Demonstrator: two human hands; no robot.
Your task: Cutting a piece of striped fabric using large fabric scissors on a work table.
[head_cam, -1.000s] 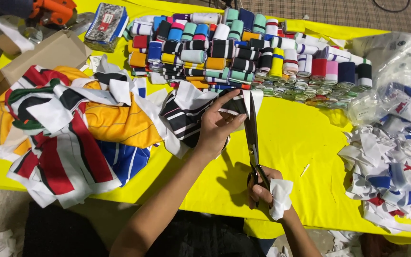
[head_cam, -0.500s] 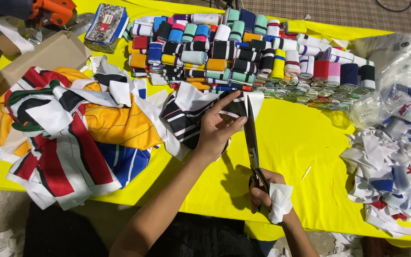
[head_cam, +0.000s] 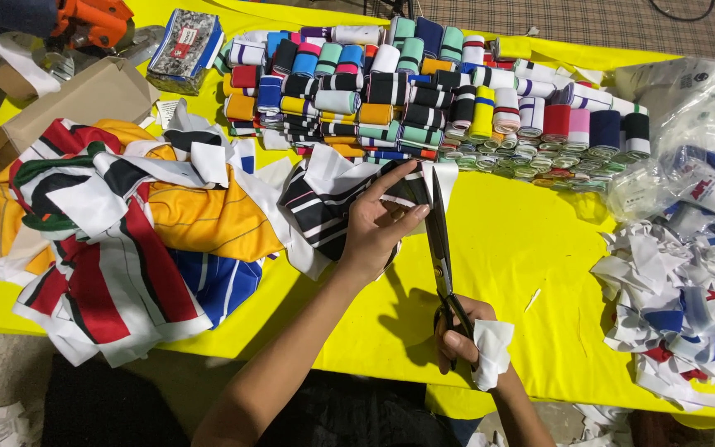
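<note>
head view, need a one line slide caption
Left hand holds striped fabric while right hand works scissors over a yellow table.

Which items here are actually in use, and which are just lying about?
In use: left hand holding striped fabric strip; right hand on scissors, white scrap.
Lying about: rolled ribbing, fabric pile, offcuts, cardboard box.

Open yellow desk [head_cam: 539,248] is lying between the scissors [head_cam: 440,248] and the scrap pile [head_cam: 680,314], giving hands a clear lane. Fabric heap [head_cam: 126,232] is blocking the left; rolled trims [head_cam: 424,91] are walling off the far edge.
</note>
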